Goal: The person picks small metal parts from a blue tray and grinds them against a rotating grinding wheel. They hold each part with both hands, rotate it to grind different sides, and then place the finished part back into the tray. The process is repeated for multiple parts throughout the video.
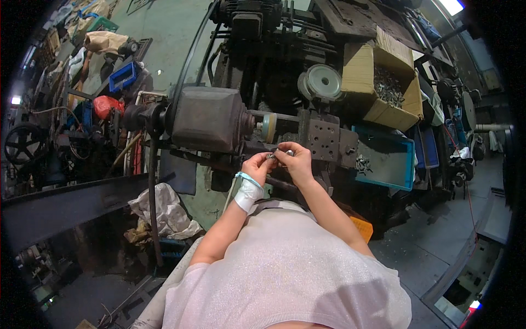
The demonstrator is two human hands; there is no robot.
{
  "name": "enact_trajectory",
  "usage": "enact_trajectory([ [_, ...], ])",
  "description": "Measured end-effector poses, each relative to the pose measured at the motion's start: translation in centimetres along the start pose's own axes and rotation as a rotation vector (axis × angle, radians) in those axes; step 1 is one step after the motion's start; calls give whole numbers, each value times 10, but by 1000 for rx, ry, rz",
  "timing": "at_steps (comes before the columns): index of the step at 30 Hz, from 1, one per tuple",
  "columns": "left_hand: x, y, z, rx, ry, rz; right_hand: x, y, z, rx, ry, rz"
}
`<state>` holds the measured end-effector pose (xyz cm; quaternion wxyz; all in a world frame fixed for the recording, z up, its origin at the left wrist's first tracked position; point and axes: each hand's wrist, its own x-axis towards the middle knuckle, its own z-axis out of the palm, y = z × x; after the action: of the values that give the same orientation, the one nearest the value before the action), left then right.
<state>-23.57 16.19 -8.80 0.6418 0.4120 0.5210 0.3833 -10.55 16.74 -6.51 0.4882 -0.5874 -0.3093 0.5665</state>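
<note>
Both hands, the left hand [256,166] with a bandaged wrist and the right hand [295,160], pinch 1 small metal part [278,154] between closed fingers, just before the dark motor housing [205,119] and perforated steel block [323,138].

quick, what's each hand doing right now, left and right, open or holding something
Left hand: closed, pinching a small shiny metal part.
Right hand: closed, fingers gripping the same part from the other side.

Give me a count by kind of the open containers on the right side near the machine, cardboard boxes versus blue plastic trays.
Cardboard box holding small metal parts: 1
Blue plastic tray beside the machine: 1
Total: 2
</note>
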Motion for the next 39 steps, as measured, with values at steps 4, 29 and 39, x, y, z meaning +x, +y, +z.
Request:
enact_trajectory([
  [4,5,-2,0,-110,-13,-23,1,-3,0,66,-40,116],
  [29,32,3,13,-120,111,-157,38,8,4,-17,65,11],
  [39,28,6,12,-61,95,-126,35,6,5,49,70,72],
])
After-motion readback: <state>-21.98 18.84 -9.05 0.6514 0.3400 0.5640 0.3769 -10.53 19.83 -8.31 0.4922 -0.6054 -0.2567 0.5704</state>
